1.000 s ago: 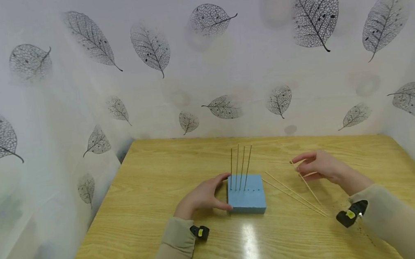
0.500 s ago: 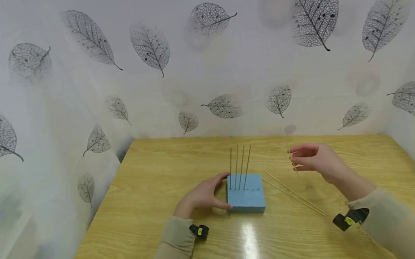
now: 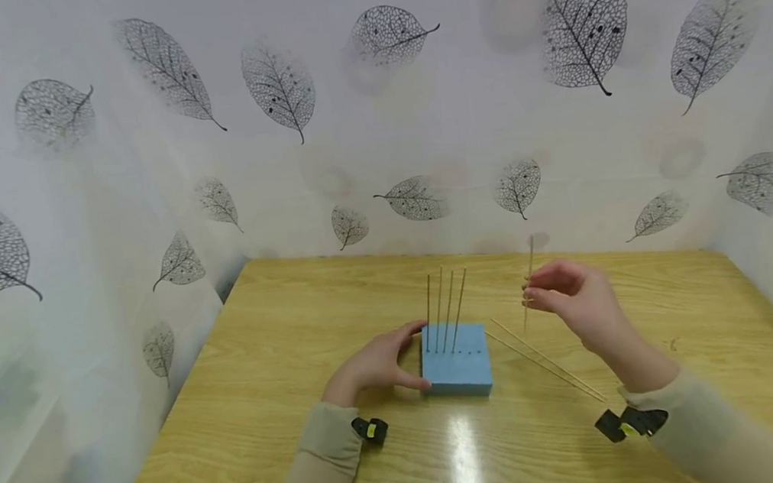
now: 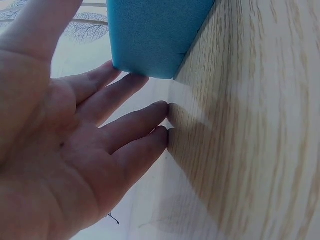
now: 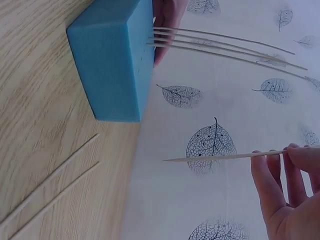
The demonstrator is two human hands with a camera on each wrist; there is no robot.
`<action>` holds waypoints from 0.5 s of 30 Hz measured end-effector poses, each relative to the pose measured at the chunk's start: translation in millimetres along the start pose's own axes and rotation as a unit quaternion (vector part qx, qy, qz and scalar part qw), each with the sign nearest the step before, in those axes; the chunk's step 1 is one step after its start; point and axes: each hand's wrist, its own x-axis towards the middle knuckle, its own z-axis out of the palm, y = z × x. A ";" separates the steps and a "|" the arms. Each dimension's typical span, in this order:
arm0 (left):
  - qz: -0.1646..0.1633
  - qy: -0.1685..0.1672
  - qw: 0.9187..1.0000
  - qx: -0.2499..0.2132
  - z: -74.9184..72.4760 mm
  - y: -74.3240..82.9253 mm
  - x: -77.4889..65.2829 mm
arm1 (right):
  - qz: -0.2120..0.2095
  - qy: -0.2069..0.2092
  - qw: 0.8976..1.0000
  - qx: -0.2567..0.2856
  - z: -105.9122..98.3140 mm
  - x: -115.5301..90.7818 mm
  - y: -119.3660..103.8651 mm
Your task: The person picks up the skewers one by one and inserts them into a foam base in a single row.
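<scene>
A blue foam block (image 3: 457, 377) sits on the table, with a row of small holes across its top. Several thin skewers (image 3: 439, 310) stand in the left part of that row. My left hand (image 3: 375, 365) holds the block at its left side, thumb at the front corner and fingers at the back one. In the left wrist view, two fingertips (image 4: 135, 77) meet the block's edge while the others touch the table. Right of the block, my right hand (image 3: 574, 298) pinches a bamboo skewer (image 5: 215, 158) above the table. It is near upright, with its pointed end downward.
Two loose skewers (image 3: 547, 359) lie slantwise on the wooden table (image 3: 295, 303), just right of the block. Behind the table hangs a pale curtain (image 3: 460, 135) printed with leaves. Black wrist cameras (image 3: 373, 430) sit at both cuffs.
My right hand has lifted the skewer off the table, turned it from slanting to near upright, and moved it a little left. The left hand and the block stay in place.
</scene>
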 end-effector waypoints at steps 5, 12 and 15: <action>0.003 -0.001 1.000 -0.005 0.4 -0.7 0.7 | -0.011 0.019 1.000 0.009 17.4 -2.8 -1.4; 0.005 0.003 1.000 -0.009 -0.7 0.2 -0.9 | -0.005 0.028 0.998 0.053 41.6 -1.3 3.5; 0.007 0.001 1.000 -0.007 -0.8 0.8 -0.8 | -0.001 0.027 0.997 0.066 49.6 -1.4 7.3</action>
